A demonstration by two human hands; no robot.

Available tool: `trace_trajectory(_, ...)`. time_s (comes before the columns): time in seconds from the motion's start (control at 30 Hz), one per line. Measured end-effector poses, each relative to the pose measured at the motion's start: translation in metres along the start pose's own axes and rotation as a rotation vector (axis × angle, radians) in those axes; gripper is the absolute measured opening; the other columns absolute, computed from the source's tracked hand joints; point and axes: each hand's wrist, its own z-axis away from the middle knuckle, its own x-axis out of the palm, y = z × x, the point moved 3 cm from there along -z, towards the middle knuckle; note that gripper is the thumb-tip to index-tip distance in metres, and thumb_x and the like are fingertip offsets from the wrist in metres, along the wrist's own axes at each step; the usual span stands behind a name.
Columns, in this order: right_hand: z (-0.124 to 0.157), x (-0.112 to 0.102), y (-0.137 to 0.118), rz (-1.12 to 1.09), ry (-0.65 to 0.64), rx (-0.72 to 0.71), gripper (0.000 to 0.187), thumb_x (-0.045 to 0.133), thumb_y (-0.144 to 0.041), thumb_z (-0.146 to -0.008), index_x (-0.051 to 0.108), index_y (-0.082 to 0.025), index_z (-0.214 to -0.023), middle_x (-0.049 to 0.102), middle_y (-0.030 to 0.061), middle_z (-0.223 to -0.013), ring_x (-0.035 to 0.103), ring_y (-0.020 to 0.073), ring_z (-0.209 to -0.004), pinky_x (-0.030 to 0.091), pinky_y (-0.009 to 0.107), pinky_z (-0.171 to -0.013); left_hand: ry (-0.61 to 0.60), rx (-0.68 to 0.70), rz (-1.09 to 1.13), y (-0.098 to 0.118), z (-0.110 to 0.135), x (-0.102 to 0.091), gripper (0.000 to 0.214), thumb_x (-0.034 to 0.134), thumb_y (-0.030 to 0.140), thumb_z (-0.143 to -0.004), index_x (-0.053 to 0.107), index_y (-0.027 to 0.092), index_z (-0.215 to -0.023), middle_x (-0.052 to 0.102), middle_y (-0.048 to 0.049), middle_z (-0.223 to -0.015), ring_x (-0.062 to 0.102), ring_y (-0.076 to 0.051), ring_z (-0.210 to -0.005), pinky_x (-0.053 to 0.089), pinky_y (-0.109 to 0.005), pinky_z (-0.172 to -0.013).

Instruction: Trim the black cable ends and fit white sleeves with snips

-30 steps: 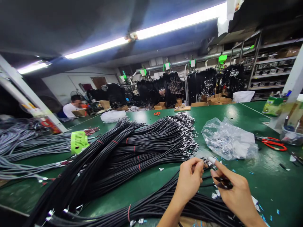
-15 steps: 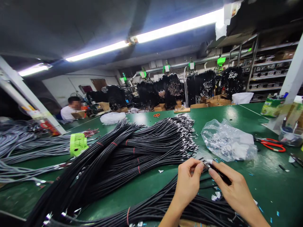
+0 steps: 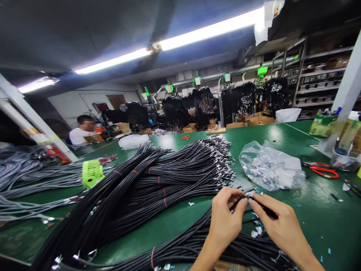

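Note:
My left hand [image 3: 227,214] is closed, pinching a black cable [image 3: 233,205] between thumb and fingers. Close beside it, my right hand [image 3: 279,220] is closed around a slim black object [image 3: 267,211] whose kind I cannot make out. The fingertips of both hands nearly meet, and the small parts between them are partly hidden. Below the hands runs a loose bundle of black cables [image 3: 180,241], tied with a red band. Farther left lies a big pile of black cables [image 3: 169,169], its stripped, silvery ends towards the right.
A clear plastic bag [image 3: 270,165] of small silvery parts lies beyond my hands. Red-handled scissors [image 3: 324,170] and a green can [image 3: 323,126] stand to the right. Grey cables [image 3: 45,175] and a green plastic basket [image 3: 92,174] occupy the left. A person [image 3: 81,131] sits farther back.
My left hand has shifted slightly right, its fingertips closer to my right hand's. The black cable in it now shows more plainly. The view has moved a little.

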Motion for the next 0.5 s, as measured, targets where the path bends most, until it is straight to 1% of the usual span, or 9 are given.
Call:
trace_trajectory(0.07,0.0006,-0.0003,-0.0002,0.002,0.015,-0.016,0.029,0.052,-0.043,-0.085,0.073,-0.026,-0.095,0.074,0.0030,-0.096,0.070,0.0216,-0.085,0.058,0.031,-0.074,0.005,-0.002,-0.012,-0.0006,0.0007,-0.0002,0.009,0.060,0.018,-0.078,0.063,0.017,-0.086,0.064,-0.0041,-0.087,0.060,-0.016,-0.081,0.048,-0.023,-0.067)
trace_trajectory(0.17,0.0014,-0.0017,-0.0006,0.001,0.030,-0.021,0.029,0.052,-0.043,-0.084,0.073,-0.026,-0.095,0.074,0.0036,-0.096,0.070,0.0226,-0.086,0.058,0.032,-0.074,0.023,0.011,-0.023,-0.0001,0.0005,-0.0013,0.007,0.058,0.017,-0.080,0.065,0.016,-0.083,0.063,-0.0041,-0.082,0.061,-0.016,-0.077,0.048,-0.023,-0.065)
trace_trajectory(0.4,0.0002,-0.0047,-0.0040,-0.029,-0.005,0.032,0.030,0.052,-0.042,-0.084,0.073,-0.023,-0.095,0.073,0.0057,-0.098,0.068,0.0255,-0.091,0.057,0.038,-0.080,0.084,0.212,-0.203,0.0058,0.0037,-0.0005,0.014,0.053,0.014,-0.084,0.067,0.015,-0.085,0.060,-0.0055,-0.076,0.056,-0.015,-0.070,0.044,-0.025,-0.065)
trace_trajectory(0.5,0.0001,-0.0049,-0.0038,-0.044,-0.008,0.049,0.030,0.053,-0.043,-0.083,0.073,-0.024,-0.095,0.073,0.0056,-0.098,0.068,0.0257,-0.091,0.056,0.039,-0.081,0.085,0.251,-0.221,0.0075,0.0043,0.0004,0.016,0.051,0.013,-0.086,0.067,0.013,-0.089,0.059,-0.0064,-0.076,0.054,-0.015,-0.069,0.042,-0.025,-0.064)
